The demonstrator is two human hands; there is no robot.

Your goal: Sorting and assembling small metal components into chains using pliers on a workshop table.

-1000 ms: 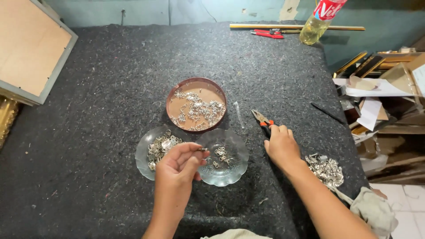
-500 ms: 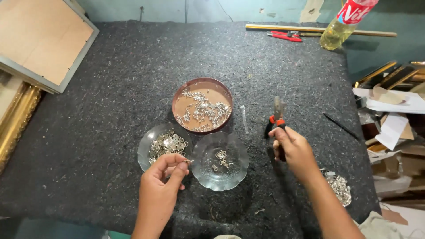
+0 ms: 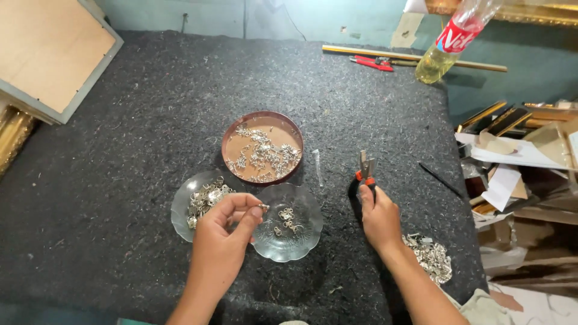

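So the tiny metal clip is pinched between the thumb and fingertips of the left hand, held just above the near-left rim of the clear glass dish, which has only a handful of the same little bits in it. Right behind those fingers, partly under the hand, is a second glass dish with a bigger heap of silvery pieces. Further out past the fingertips sits a round brown tray with a scatter of the same hardware, touching or nearly touching both dishes.

The right hand is closed around the handles of the pliers, fingers wrapped tight together, the orange-and-black grips mostly hidden in the fist and the metal nose sticking out away from the person. The jaws look shut but honestly it's too small to be sure. Just by the wrist on that side lies a loose pile of metal pieces on the dark felt mat.

Well beyond the fingers, at the far edge, there's a plastic bottle of yellowish liquid, a wooden stick and a red-handled tool. A framed board sits off at the far left corner.
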